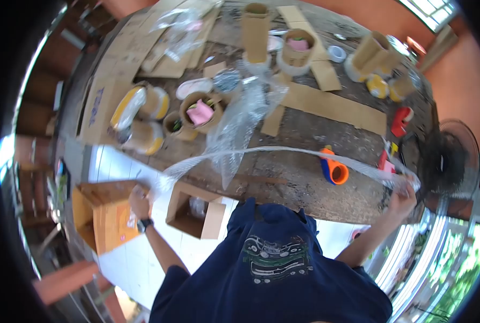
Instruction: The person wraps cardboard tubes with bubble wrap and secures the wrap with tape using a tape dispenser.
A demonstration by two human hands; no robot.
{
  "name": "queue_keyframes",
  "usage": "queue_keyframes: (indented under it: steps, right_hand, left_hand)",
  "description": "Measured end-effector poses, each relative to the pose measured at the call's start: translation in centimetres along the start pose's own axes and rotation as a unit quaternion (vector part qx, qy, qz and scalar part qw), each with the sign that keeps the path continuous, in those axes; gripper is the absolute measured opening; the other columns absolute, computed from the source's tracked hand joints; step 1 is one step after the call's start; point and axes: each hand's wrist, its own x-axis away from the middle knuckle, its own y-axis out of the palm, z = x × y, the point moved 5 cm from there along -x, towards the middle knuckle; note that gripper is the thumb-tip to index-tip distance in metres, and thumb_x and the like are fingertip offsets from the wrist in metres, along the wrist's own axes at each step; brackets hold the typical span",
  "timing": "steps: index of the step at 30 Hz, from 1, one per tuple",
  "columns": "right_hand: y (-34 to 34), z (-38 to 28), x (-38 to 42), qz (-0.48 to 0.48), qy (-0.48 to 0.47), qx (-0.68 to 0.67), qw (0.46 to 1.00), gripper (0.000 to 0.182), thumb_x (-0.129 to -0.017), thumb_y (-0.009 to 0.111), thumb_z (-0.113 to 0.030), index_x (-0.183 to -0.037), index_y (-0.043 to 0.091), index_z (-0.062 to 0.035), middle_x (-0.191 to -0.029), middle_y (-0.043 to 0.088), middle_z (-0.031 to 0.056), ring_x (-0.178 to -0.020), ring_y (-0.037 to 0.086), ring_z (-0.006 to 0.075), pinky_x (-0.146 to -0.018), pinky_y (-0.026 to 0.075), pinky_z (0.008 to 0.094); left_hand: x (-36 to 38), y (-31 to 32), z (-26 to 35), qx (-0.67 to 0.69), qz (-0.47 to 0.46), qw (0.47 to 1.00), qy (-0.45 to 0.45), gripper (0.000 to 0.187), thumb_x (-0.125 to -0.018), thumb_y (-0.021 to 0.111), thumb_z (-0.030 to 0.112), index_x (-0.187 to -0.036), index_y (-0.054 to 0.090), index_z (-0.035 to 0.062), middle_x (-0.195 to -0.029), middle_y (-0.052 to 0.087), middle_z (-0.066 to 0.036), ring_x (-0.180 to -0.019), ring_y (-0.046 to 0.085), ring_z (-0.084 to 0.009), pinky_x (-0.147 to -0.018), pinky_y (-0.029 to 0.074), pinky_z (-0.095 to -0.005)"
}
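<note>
Strip (183, 166) of clear wrap spans the view, one end pinched in the right hand (403, 198), that grip closed on it, the other running up to the left hand (139, 202), where blur means I can't tell whether the fingers are gripping the film or just beside it. And that's the weak spot! If the left grip is loose, that end could slip out and drop towards the big box (111, 215) by those fingers, or the small open box (196, 210) just to their right. Look between the grips: the strip crosses the orange dispenser (335, 171) on the bench (304, 202), touching or above it, impossible to say, so a sideways drag might catch the film or tug the dispenser over. Forward of the left grip, a crumpled sheet (240, 116) lies close to the strip's line; film clings to film, so the two could tangle. Past it stand the tubes, one stuffed with pink (200, 112), and a low sweep might knock that over. Out by the right grip, the fan (448, 156) is very near; were it blowing, light film like this could flutter, fold and stick to itself. Pull too hard, and thin film may stretch or tear.
</note>
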Motion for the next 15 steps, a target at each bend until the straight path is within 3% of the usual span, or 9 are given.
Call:
queue_keyframes:
  steps: [1,3,5,6,9,10,13,14,15]
  right_hand:
    - [-0.2,-0.5,0.0,0.017,-0.011,0.037,0.999,0.039,-0.078,0.049,0.01,-0.117,0.053,0.0078,-0.104,0.062,0.0175,-0.092,0.062,0.0249,-0.083,0.052,0.0366]
    - [-1.8,-1.5,-1.3,-0.047,-0.002,0.085,0.995,0.031,-0.081,0.051,0.005,-0.112,0.053,0.007,-0.097,0.061,0.0142,-0.092,0.062,0.0236,-0.081,0.052,0.0327]
    - [-2.3,-2.5,-1.8,-0.127,0.013,0.118,0.985,0.024,-0.084,0.051,-0.001,-0.107,0.055,0.0053,-0.091,0.06,0.0113,-0.086,0.061,0.0211,-0.078,0.052,0.0297]
    - [-1.6,-2.6,-1.8,-0.168,0.021,0.129,0.977,0.021,-0.085,0.051,-0.004,-0.104,0.055,0.0041,-0.088,0.059,0.0099,-0.081,0.061,0.0195,-0.075,0.051,0.0283]
    - [3.5,-2.1,2.2,0.099,-0.138,0.188,0.967,0.018,-0.088,0.054,-0.017,-0.098,0.058,-0.002,-0.082,0.056,0.0075,-0.074,0.056,0.0168,-0.07,0.048,0.0277]
    - [3.5,-2.6,1.6,0.038,-0.127,0.205,0.97,0.026,-0.088,0.057,-0.023,-0.108,0.06,-0.0061,-0.093,0.058,0.0091,-0.079,0.056,0.0163,-0.07,0.047,0.0285]
    - [9.7,-0.6,6.4,0.073,-0.225,0.278,0.931,0.037,-0.089,0.057,-0.028,-0.121,0.058,-0.0101,-0.109,0.057,0.0104,-0.089,0.056,0.015,-0.069,0.047,0.0291]
    - [9.4,-0.2,6.1,0.093,-0.2,0.267,0.938,0.042,-0.091,0.055,-0.03,-0.129,0.056,-0.0125,-0.122,0.053,0.0103,-0.098,0.055,0.0144,-0.071,0.048,0.028]
    - [9.6,0.0,6.0,0.06,-0.226,0.319,0.918,0.04,-0.092,0.055,-0.029,-0.128,0.056,-0.0113,-0.119,0.054,0.01,-0.096,0.056,0.0147,-0.071,0.048,0.0283]
  left_hand:
    - [0.6,3.8,-5.1,-0.098,0.02,0.992,0.073,0.027,-0.07,0.063,0.003,-0.097,0.065,0.0025,-0.077,0.067,-0.014,-0.081,0.066,-0.0345,-0.071,0.052,-0.0425]
    - [0.9,3.9,-1.8,-0.093,-0.127,0.983,-0.094,0.038,-0.067,0.068,0.007,-0.104,0.062,0.0026,-0.087,0.066,-0.018,-0.087,0.064,-0.0356,-0.078,0.05,-0.0445]
    - [1.1,5.6,-1.0,0.003,-0.133,0.981,-0.14,0.063,-0.062,0.075,0.014,-0.121,0.053,0.005,-0.103,0.063,-0.02,-0.1,0.06,-0.0368,-0.083,0.049,-0.0448]
    - [0.8,4.6,2.0,-0.042,-0.105,0.983,-0.145,0.073,-0.06,0.077,0.017,-0.126,0.048,0.0059,-0.109,0.06,-0.021,-0.105,0.056,-0.0388,-0.084,0.048,-0.0455]
    - [-1.3,5.1,6.7,-0.089,-0.051,0.985,-0.14,0.096,-0.055,0.083,0.019,-0.137,0.035,0.0062,-0.119,0.054,-0.024,-0.113,0.05,-0.044,-0.088,0.047,-0.0474]
    - [-2.5,5.4,8.2,-0.01,-0.051,0.989,-0.137,0.098,-0.054,0.084,0.02,-0.137,0.034,0.004,-0.119,0.054,-0.024,-0.114,0.049,-0.0433,-0.091,0.046,-0.0463]
    - [-6.8,7.7,12.7,0.266,-0.034,0.96,-0.078,0.105,-0.053,0.087,0.021,-0.138,0.03,-0.0025,-0.123,0.053,-0.025,-0.12,0.047,-0.0378,-0.098,0.043,-0.0433]
    - [-7.8,8.5,14.3,0.299,-0.013,0.95,-0.093,0.105,-0.054,0.088,0.022,-0.138,0.03,-0.0033,-0.124,0.053,-0.023,-0.121,0.048,-0.0355,-0.098,0.043,-0.0419]
    - [-8.7,9.3,15.9,0.332,0.008,0.937,-0.108,0.105,-0.055,0.089,0.022,-0.138,0.029,-0.0042,-0.126,0.053,-0.022,-0.121,0.049,-0.0332,-0.099,0.043,-0.0406]
